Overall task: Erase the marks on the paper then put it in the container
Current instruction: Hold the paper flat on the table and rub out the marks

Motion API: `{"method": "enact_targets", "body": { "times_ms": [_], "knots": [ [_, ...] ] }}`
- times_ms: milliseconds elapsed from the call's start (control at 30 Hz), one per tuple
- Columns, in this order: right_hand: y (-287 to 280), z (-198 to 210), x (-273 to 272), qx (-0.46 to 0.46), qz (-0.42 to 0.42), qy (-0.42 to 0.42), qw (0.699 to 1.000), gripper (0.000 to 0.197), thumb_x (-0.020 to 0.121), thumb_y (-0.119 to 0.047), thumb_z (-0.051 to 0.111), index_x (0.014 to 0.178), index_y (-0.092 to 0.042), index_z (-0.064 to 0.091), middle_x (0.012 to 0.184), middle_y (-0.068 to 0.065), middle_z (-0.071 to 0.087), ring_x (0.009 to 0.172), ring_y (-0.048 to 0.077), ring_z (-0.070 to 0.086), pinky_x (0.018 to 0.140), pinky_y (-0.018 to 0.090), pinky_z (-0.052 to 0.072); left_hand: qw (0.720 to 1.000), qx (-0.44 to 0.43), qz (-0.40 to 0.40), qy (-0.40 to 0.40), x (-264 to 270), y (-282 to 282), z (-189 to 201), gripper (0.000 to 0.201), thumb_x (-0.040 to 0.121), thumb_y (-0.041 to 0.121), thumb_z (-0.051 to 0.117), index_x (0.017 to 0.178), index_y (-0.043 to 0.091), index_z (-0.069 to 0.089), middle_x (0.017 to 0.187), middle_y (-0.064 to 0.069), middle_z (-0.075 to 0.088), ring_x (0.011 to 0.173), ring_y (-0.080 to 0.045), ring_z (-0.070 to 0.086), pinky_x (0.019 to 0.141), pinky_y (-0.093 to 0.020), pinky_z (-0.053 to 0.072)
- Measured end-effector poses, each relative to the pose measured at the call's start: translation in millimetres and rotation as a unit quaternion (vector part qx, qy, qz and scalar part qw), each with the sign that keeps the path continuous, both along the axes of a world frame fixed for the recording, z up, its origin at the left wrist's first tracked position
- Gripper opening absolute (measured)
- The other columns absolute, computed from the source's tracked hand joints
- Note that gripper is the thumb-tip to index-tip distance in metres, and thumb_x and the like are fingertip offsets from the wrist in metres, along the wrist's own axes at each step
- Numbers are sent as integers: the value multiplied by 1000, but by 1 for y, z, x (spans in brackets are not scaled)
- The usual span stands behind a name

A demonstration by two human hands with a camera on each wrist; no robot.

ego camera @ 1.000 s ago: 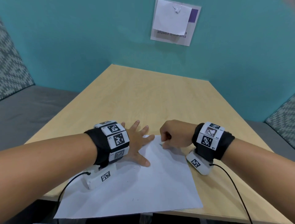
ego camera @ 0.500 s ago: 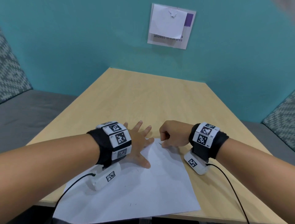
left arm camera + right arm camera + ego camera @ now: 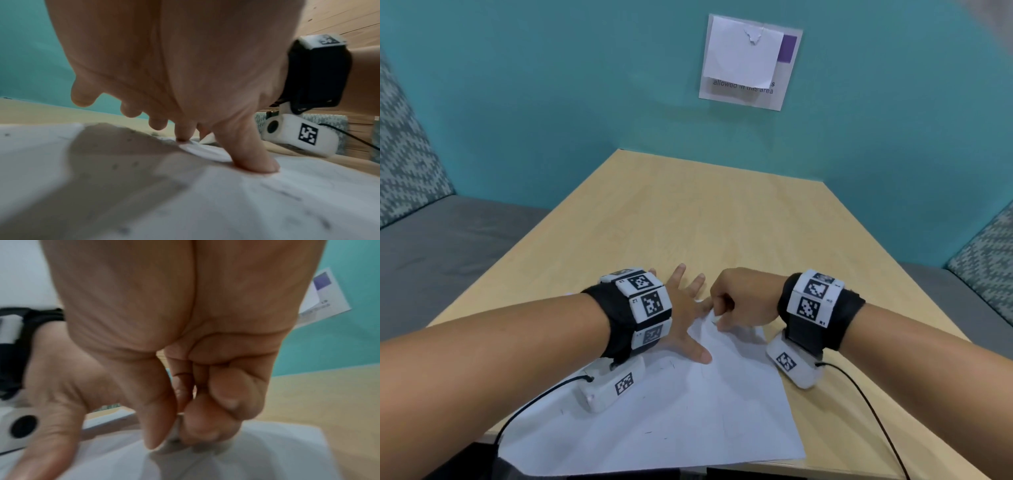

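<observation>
Sheet of paper [image 3: 688, 411] lies flat on the near part of the wooden table [image 3: 705, 222], its near edge hanging over the table edge. Left hand [image 3: 685, 315], fingers splayed and straight, presses the sheet down near its far corner. Right hand [image 3: 743, 301], curled, thumb and fingertips pinching a small white eraser [image 3: 715, 320] against the paper just beside the left fingers. Faint dark marks [image 3: 671, 365] show scattered lower down. No container in view.

Judgement: erasing is under way. Best to rub in short strokes away from the pinning hand and keep the sheet taut, or it may buckle or tear.
</observation>
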State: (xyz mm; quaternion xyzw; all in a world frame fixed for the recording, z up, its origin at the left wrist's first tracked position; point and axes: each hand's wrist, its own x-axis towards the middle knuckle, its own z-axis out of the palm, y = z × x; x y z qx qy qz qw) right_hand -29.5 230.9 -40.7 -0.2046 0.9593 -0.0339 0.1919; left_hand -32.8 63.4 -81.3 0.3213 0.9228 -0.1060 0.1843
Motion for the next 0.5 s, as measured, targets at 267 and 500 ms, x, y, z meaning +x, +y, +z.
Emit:
{"method": "enact_targets", "body": {
  "times_ms": [267,500],
  "knots": [
    [-7,-2,15,-8,16,-2,1000,14,83,-24,70,83,-10,69,80,3,70,68,16,57,65,30,49,1000,-9,3,-7,4,1,5,100,76,85,44,153,46,-6,162,0,-24,145,-38,-29,109,-73,-1],
    [6,5,7,8,-19,20,1000,15,83,-25,71,84,-11,68,83,3,70,76,23,63,67,31,51,1000,-18,-5,10,6,2,4,107,77,86,43,154,38,-14,163,-5,-22,144,-41,-28,110,-71,-8]
  ]
}}
